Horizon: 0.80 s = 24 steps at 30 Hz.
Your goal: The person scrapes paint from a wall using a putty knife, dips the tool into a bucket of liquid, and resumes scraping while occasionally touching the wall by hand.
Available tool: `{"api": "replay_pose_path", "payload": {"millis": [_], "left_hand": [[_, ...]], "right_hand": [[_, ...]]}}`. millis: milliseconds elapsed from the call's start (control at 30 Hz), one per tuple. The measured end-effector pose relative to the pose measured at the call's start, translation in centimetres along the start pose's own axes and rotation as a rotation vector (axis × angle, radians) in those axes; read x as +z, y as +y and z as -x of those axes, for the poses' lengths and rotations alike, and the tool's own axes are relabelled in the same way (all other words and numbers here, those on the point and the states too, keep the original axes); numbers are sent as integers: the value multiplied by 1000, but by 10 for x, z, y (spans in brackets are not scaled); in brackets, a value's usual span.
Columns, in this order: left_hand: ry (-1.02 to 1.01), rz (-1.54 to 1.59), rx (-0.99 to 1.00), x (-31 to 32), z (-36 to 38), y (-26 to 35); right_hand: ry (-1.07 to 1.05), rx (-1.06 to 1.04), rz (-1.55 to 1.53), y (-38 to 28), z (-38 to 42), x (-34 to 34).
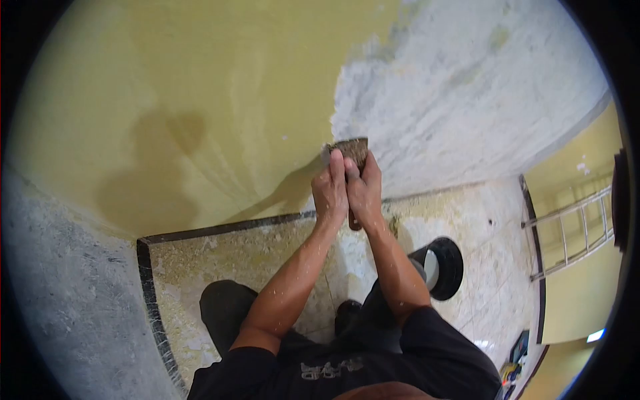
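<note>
Hands (364, 192) round a scraper (355, 148) — wall (267, 87) ahead.

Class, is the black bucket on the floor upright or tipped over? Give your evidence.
The black bucket looks upright: its round mouth faces up towards the camera, with something pale showing inside; what that is, I cannot tell.

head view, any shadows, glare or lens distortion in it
Head view: dark rounded vignette and fisheye-like stretching toward the edges; head view: soft shadow on the yellow wall, left of the left hand; head view: blown-out bright patch at lower right, source unclear.
</note>
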State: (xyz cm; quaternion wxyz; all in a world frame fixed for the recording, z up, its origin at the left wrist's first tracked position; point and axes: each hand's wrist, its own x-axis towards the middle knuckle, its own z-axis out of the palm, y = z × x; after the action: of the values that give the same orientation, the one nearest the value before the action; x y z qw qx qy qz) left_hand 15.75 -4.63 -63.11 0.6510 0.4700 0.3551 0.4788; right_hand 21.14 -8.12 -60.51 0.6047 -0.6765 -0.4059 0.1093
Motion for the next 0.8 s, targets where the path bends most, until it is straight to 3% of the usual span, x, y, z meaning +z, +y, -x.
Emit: {"api": "replay_pose_path", "payload": {"millis": [100, 167, 333, 433, 600, 700, 767, 800], "left_hand": [[-35, -12, 6, -1, 8, -7], [73, -134, 119, 0, 10, -13], [-62, 32, -15, -9, 1, 14], [39, -123, 55, -2, 6, -5], [-55, 136, -69, -2, 4, -7], [33, -89, -16, 0, 14, 3], [47, -8, 20, 3, 1, 11], [35, 14, 18, -1, -4, 11]], "right_hand": [[-19, 26, 64, 10, 9, -5], [7, -39, -92, 33, 11, 1], [-15, -18, -15, -14, 1, 4], [23, -60, 23, 10, 10, 0], [-30, 26, 95, -8, 12, -7], [-22, -5, 147, 1, 9, -6], [25, -74, -34, -4, 3, 6], [15, -83, 28, -3, -1, 5]]}}
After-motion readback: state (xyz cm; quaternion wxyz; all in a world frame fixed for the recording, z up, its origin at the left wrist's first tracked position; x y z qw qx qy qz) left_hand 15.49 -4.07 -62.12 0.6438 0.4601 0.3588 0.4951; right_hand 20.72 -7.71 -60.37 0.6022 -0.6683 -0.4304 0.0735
